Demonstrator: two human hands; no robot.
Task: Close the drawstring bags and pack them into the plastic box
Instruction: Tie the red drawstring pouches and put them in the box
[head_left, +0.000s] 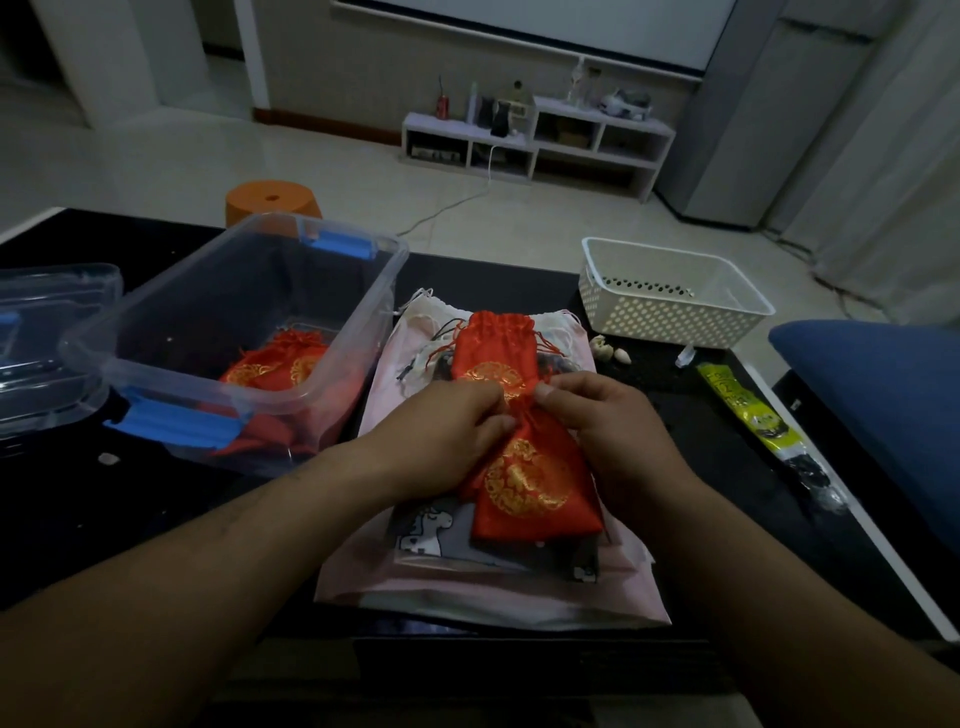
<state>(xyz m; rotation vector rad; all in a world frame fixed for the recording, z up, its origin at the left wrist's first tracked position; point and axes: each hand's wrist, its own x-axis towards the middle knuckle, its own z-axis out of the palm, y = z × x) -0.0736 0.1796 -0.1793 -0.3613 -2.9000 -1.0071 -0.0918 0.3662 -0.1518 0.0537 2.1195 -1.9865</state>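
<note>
At centre frame, both hands meet at the gathered neck of a red drawstring bag (530, 483). The left hand (447, 431) curls its fingers round the neck and cords; the right hand (597, 421) pinches them between thumb and forefinger. We read this two-sided grip as pulling the mouth shut.

The bag lies flat on a pile of pale pink bags (395, 571) on the black table (156, 519), a soft, level place to work. Its long axis runs from the neck at mid-frame down and slightly right, with the mouth pointing up the frame, away from the person.

A second red bag (493, 348) waits just above it, neck toward the top of the frame. The clear plastic box (363, 322) sits open at left, close by for packing, with red bags (275, 366) already inside. Its lid (47, 332) lies at the far left edge, and a white basket (675, 312) stands at upper right.
</note>
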